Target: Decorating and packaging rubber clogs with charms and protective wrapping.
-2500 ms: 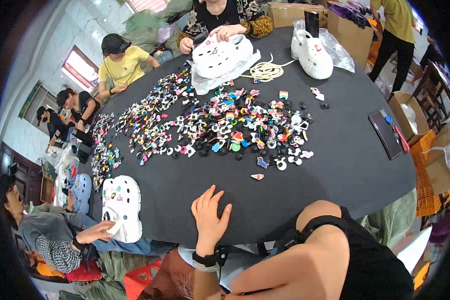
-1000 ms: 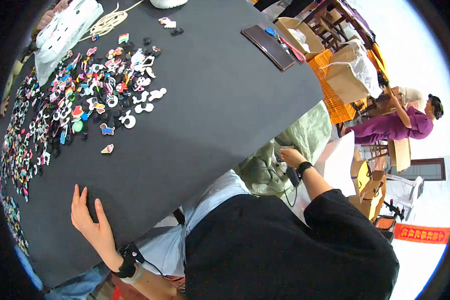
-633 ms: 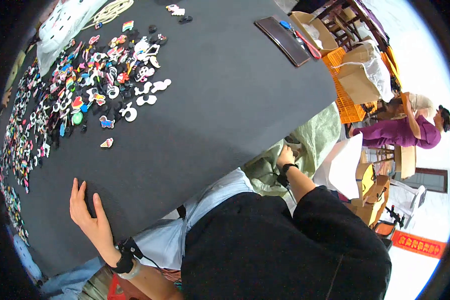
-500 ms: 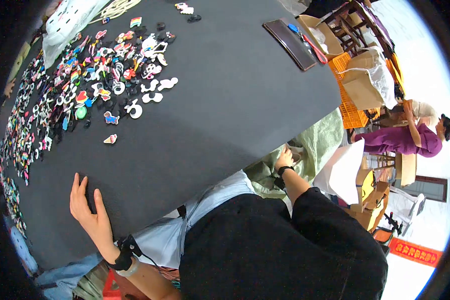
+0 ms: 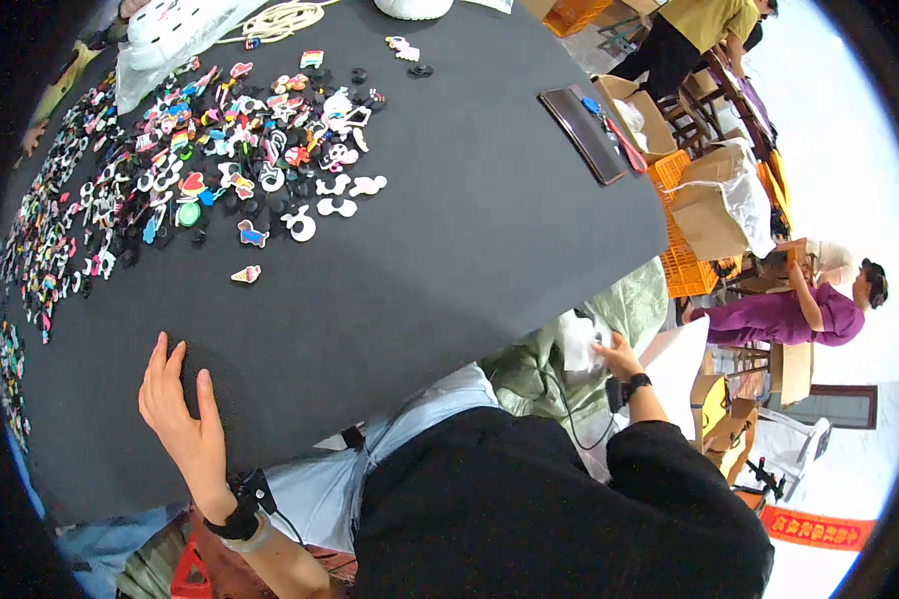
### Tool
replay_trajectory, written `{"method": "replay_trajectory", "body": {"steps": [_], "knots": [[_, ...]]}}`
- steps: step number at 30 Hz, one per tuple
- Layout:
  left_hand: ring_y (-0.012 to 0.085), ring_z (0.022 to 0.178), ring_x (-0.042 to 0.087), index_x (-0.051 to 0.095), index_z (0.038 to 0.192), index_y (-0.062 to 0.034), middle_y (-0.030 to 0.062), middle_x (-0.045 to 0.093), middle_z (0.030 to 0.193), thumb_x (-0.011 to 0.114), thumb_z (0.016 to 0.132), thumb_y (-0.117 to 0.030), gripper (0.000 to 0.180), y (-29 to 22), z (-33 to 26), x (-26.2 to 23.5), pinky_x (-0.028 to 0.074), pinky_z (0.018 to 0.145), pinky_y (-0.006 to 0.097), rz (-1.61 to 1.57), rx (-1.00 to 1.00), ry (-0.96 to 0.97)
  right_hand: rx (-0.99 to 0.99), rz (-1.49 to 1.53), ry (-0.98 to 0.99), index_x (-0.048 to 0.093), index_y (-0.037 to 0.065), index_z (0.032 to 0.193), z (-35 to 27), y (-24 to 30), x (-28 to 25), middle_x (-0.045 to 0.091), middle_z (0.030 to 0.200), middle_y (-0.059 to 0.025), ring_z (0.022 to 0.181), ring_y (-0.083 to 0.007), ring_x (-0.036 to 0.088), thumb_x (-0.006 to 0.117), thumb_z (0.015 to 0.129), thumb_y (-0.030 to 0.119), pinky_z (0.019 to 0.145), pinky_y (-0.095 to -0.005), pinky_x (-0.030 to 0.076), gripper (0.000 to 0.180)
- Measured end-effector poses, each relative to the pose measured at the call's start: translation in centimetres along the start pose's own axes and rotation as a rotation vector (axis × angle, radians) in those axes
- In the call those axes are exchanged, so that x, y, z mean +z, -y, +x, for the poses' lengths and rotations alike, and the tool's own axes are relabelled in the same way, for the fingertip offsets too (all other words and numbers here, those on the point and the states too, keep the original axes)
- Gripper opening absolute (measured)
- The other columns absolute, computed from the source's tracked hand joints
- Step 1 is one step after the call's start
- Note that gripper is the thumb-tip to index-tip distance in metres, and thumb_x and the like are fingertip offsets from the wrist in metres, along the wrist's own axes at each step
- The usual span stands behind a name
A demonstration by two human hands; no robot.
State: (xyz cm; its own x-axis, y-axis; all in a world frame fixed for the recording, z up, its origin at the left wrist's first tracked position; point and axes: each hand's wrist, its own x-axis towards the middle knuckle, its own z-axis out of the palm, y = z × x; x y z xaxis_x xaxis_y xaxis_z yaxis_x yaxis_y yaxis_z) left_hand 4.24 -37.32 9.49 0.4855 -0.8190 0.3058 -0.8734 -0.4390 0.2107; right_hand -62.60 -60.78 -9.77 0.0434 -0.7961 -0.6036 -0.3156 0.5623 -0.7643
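Resting palm down on the matte black tabletop [image 5: 449, 230], the left hand [image 5: 183, 414] in the head view has its fingers slightly spread and its thumb well apart. Off the table's near edge, the right hand [image 5: 621, 359] has its fingers closed on a white, partly see-through bundle [image 5: 576, 339], too blurred to identify; the bundle lies against a pale green woven sack [image 5: 637, 302]. Beyond the left hand, a small ice-cream-cone charm [image 5: 246, 275] lies just apart from a broad heap of small multicoloured shoe charms [image 5: 232, 125]. A white perforated clog [image 5: 175, 22] on clear plastic sheeting stands behind the heap, near a coil of cream cord [image 5: 292, 18]. At the table's right side lies a dark brown rectangular case [image 5: 581, 135], with a slim red-and-blue tool [image 5: 627, 145] along it; beyond that edge is an orange plastic crate [image 5: 684, 270].
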Motion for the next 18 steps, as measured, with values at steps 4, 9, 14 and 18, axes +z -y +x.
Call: {"method": "replay_trajectory", "body": {"steps": [4,9,14,18], "knots": [[0.0275,0.13,0.044,0.055,0.127,-0.005,0.0093,0.048,0.142,0.051,0.096,-0.021,0.035,-0.3,0.3,0.2,0.025,0.11,0.043,-0.017,0.021,-0.008,-0.031,-0.126,-0.084,0.049,0.003,0.129,-4.3,-0.6,-8.1,0.063,0.113,-0.0088,0.097,-0.0203,0.063,0.072,0.084,0.014,0.083,-0.0359,0.052,0.052],[0.0262,0.13,0.043,0.055,0.127,-0.0041,0.0099,0.048,0.142,0.053,0.095,-0.02,0.035,0.4,0.3,0.5,0.025,0.11,0.043,0.003,0.026,-0.029,-0.447,-0.058,-0.017,0.059,0.001,0.117,-5.6,-0.4,-14.2,0.065,0.103,-0.0038,0.088,-0.0175,0.062,0.069,0.083,0.007,0.079,-0.0329,0.05,0.036],[0.0283,0.129,0.044,0.056,0.127,-0.0045,0.0114,0.049,0.141,0.056,0.093,-0.02,0.037,1.0,-0.1,0.1,0.026,0.109,0.045,-0.012,0.04,-0.047,-0.63,-0.081,0.129,0.06,0.001,0.114,-8.1,5.2,-13.7,0.066,0.101,-0.0044,0.088,-0.0176,0.063,0.069,0.084,0.009,0.079,-0.0331,0.05,0.032],[0.0307,0.126,0.047,0.057,0.124,-0.0037,0.0135,0.05,0.138,0.058,0.091,-0.021,0.037,1.0,-0.3,-0.5,0.03,0.106,0.044,-0.037,0.026,-0.068,-0.793,-0.074,0.361,0.061,0.001,0.112,-7.8,9.9,-16.3,0.066,0.099,-0.0048,0.088,-0.0176,0.063,0.068,0.084,0.01,0.079,-0.0333,0.05,0.03]]}}
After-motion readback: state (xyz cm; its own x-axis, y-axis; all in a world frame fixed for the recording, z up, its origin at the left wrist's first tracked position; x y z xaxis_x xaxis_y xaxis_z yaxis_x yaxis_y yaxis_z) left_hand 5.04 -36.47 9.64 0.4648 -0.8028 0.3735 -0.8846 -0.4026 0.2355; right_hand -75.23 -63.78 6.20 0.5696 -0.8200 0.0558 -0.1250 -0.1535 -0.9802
